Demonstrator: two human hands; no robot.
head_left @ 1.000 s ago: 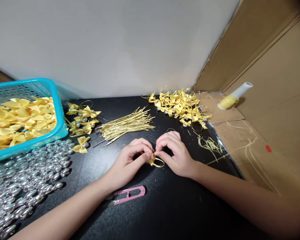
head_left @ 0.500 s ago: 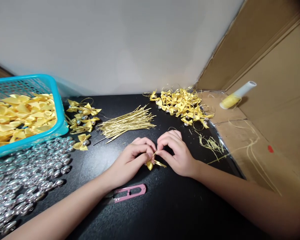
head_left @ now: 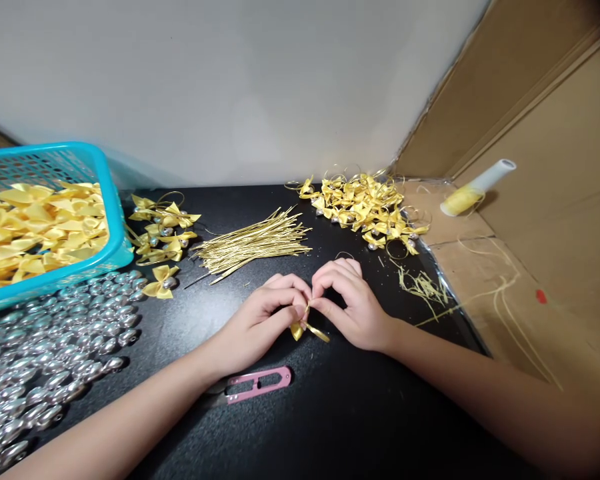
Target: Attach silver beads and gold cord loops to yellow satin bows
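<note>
Since the first frame, the gold loop (head_left: 320,334) hanging by our yellow bow (head_left: 296,331) has tipped from an open ring to a narrow, slanting strip. Our left hand (head_left: 260,321) holds the bow pinched between thumb and fingers, just above the black table (head_left: 360,413). Our right hand (head_left: 357,308), thumb and forefinger pressed together beside it, seems to grip a fine strand (head_left: 308,307), though it is too small to be sure. Pink snips (head_left: 260,385) lie near our left wrist; beyond our hands rests a bundle of gold cords (head_left: 253,245).
</note>
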